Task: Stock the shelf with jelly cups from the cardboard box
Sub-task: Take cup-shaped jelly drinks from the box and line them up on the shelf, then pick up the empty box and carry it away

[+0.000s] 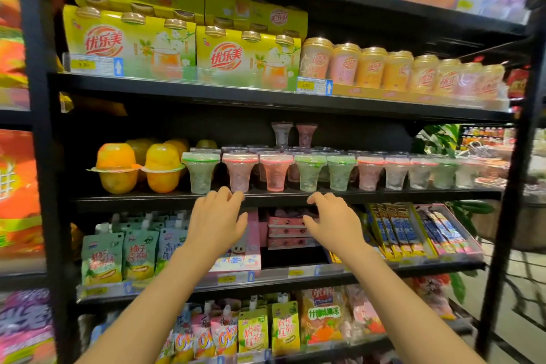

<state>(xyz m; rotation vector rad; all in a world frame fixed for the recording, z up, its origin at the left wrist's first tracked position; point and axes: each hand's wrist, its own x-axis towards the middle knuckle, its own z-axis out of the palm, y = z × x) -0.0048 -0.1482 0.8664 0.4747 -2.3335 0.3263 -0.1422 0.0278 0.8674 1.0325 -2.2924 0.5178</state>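
**A:** A shop aisle, black metal shelving packed on every level. The shelf (147, 201) that matters is the middle one. Going from the left: orange fruit cups (118, 167), then the row of jelly cups (310, 171) with green and red lids running off to the right, more rows behind and two cups stacked on top at the back (294, 134).

**B:** And the hands?

**A:** Both empty, just below the shelf's front edge. The left hand (217, 221) has loosely bent fingers reaching up beneath a pink cup (238, 171); the right hand (331, 220) is likewise half curled, under the green-lidded ones (309, 171). Neither holds anything. The cardboard box is out of view.

**B:** So what could go wrong?

**A:** My guess is the front row. Those cups are narrow at the base and wide at the lid, standing shoulder to shoulder at the very lip. A knuckle coming up too high could tip one forward off the shelf, or set its neighbours toppling sideways. The stacked pair at the back looks shakiest if the rows get pushed.
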